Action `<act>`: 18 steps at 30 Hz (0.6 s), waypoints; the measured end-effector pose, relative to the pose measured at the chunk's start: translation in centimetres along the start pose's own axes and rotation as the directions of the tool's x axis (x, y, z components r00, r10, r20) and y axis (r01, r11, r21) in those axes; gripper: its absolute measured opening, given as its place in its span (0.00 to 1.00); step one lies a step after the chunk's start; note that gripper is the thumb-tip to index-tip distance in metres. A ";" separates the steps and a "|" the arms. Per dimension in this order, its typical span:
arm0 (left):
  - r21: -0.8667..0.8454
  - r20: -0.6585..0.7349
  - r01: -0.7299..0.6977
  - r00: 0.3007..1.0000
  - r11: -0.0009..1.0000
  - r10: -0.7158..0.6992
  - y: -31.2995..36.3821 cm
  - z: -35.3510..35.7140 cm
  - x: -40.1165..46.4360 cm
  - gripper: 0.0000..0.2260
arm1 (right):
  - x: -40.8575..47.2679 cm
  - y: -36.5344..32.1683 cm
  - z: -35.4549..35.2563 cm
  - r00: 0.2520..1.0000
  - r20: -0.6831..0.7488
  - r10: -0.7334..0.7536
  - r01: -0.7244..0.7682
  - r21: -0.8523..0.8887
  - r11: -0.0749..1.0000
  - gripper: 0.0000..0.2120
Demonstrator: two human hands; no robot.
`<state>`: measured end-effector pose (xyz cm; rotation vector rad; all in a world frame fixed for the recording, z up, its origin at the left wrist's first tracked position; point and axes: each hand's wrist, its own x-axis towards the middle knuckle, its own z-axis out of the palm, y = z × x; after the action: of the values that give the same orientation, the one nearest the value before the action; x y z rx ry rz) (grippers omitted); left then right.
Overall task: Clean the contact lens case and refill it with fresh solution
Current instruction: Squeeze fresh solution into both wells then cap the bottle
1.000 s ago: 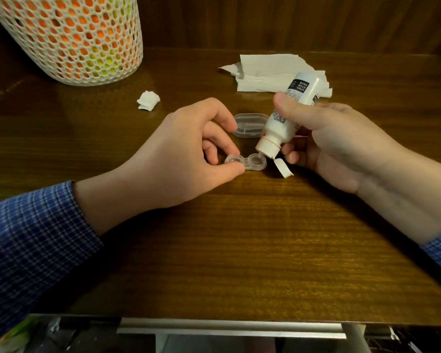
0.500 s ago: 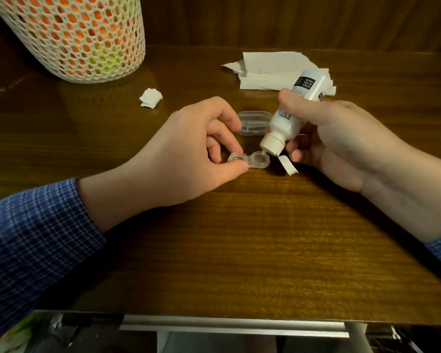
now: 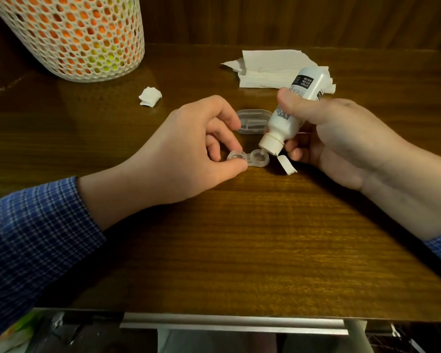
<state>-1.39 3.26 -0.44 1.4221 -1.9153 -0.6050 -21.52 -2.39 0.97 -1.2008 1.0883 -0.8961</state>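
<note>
A clear two-well contact lens case (image 3: 250, 159) lies open on the wooden table (image 3: 239, 238). My left hand (image 3: 183, 154) pinches its left well between thumb and fingers. My right hand (image 3: 336, 138) grips a white solution bottle (image 3: 288, 113), tilted down to the left, with its nozzle touching or just above the right well. The bottle's flip cap (image 3: 287, 164) hangs open below the neck. Just behind the case lies its clear lid (image 3: 252, 121), partly hidden by my left fingers and the bottle.
A stack of white tissues (image 3: 273, 68) lies at the back of the table behind the bottle. A small crumpled tissue wad (image 3: 150, 96) sits left of the hands. A white mesh basket (image 3: 69, 34) stands at the back left. The table's front edge (image 3: 234, 319) runs near me.
The bottle's nozzle has come down onto the right well of the case. My left hand keeps its pinch on the left well.
</note>
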 end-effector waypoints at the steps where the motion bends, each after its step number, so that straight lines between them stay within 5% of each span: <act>1: 0.001 0.001 0.001 1.000 1.000 -0.001 0.0 0.0 0.0 0.18 | 0.0 0.0 0.0 1.000 0.003 0.002 -0.002 -0.003 1.000 0.12; 18: 0.050 0.043 -0.017 0.999 0.999 0.015 0.1 -0.3 -0.2 0.25 | 0.1 -0.6 -0.4 0.997 -0.010 0.073 -0.072 0.100 0.992 0.14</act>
<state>-1.16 3.48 -0.23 1.4346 -1.9867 -0.5878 -21.86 -2.65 1.53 -1.0677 1.0790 -0.8934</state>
